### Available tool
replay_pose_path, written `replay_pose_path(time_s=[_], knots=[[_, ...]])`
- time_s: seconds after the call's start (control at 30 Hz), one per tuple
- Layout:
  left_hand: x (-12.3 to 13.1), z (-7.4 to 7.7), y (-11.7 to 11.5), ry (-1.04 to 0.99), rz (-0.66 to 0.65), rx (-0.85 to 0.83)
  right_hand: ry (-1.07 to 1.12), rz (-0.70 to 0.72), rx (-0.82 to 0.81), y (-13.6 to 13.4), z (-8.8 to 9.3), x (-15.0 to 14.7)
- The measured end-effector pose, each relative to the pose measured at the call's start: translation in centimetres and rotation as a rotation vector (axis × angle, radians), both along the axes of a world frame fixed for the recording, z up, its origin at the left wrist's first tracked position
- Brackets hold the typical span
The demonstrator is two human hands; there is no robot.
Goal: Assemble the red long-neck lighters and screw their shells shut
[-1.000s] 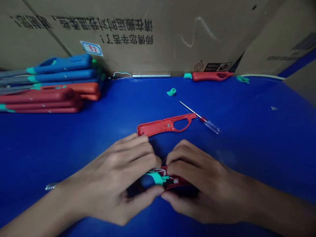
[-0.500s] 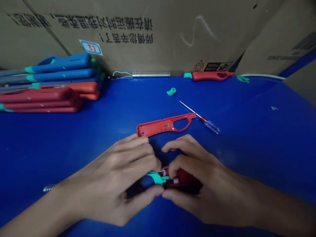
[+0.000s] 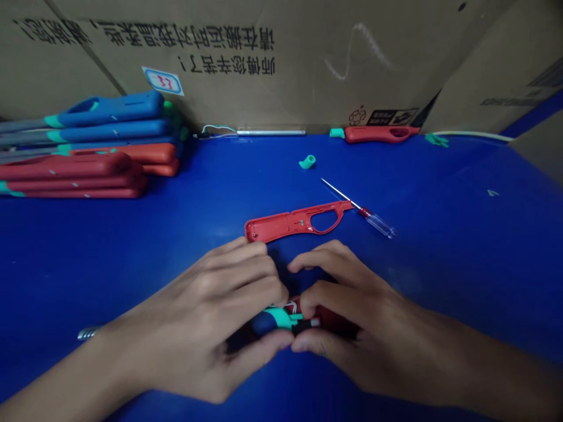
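Observation:
My left hand [image 3: 211,310] is wrapped round a long lighter with a teal collar [image 3: 281,317] and a dark blue part. A metal tip [image 3: 87,333] shows beyond my left wrist. My right hand [image 3: 365,316] grips the red half-shell [image 3: 336,319] of the same lighter, thumb and forefinger close to the white wires and a small black piece. Both thumbs nearly meet at the collar. Just beyond the hands lies a separate red half-shell [image 3: 281,225], its inside facing up. A screwdriver [image 3: 378,224] with a clear handle touches its right end.
Stacked blue, orange and red lighters [image 3: 114,129] lie at the left. A teal sleeve [image 3: 308,162] sits mid-table. Along the cardboard wall [image 3: 303,64] are a metal tube [image 3: 271,133], a red lighter handle [image 3: 380,134] and green bits [image 3: 437,140].
The view has shifted slightly. Both hands keep nearly the same grip, and the red shell around the black piece shows less between them.

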State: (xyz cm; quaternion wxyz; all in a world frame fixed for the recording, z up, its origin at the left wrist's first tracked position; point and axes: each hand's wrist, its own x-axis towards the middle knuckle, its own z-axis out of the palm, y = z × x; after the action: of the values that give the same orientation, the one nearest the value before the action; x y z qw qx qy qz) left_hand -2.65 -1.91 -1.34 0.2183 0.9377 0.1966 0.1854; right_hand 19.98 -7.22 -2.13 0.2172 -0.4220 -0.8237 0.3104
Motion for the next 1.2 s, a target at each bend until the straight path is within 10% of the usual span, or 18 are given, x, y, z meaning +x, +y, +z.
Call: replay_pose_path(time_s=[1.2], knots=[[0.34,0.33,-0.07,0.005,-0.012,0.020,0.075,0.045,0.085,0.35,0.15,-0.23]])
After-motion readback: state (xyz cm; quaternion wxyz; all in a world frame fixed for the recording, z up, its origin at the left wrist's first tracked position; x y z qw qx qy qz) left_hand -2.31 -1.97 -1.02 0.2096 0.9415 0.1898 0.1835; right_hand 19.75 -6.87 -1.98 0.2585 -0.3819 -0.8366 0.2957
